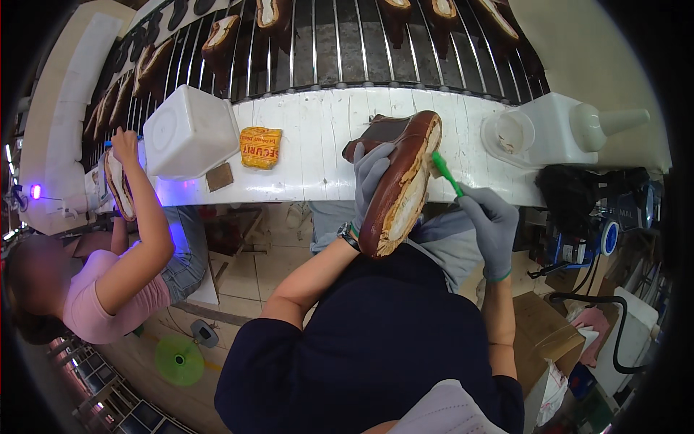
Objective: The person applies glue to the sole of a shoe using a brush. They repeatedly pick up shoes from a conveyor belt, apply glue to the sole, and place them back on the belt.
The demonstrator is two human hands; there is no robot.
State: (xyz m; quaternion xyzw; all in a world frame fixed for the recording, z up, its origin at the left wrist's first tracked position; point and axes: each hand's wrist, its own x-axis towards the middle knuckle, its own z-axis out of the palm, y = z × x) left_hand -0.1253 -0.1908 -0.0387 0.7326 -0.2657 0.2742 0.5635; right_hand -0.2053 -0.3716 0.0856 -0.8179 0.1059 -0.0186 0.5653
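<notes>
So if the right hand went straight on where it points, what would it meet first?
Most likely the pale underside of the brown shoe. The green brush in the right hand leads that way; whether its bristles touch is unclear.

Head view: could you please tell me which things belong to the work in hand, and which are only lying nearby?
In the work:
- brown boot, held by the left hand
- green brush, in the right hand, at the boot's sole

Apparently just lying nearby:
- yellow packet
- brown square piece
- cardboard box
</notes>
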